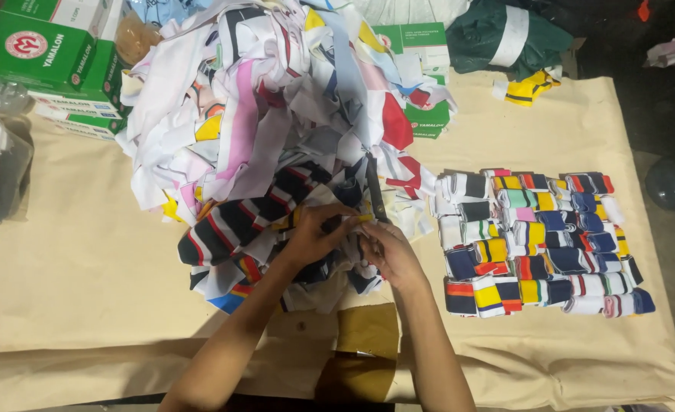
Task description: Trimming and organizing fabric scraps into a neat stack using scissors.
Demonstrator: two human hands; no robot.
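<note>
Two hands meet at the near edge of the scrap heap (276, 114). Left hand (316, 233) and right hand (389, 255) both pinch one narrow fabric strip (374, 191), drawn taut upward. Folded striped pieces (539, 244) sit in neat rows on the surface (85, 267), rightward, within reach.

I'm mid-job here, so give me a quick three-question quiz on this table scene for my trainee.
1. True or false: the folded striped pieces lie to the right of the loose fabric pile.
2. Which boxes stand at the table's far left corner? A) green and white boxes B) red tins C) blue crates
3. Fill in: the left hand and right hand meet over a dark ______ piece at the pile's near edge.

Key: 1 true; 2 A; 3 striped. The table is covered in tan cloth.
</note>
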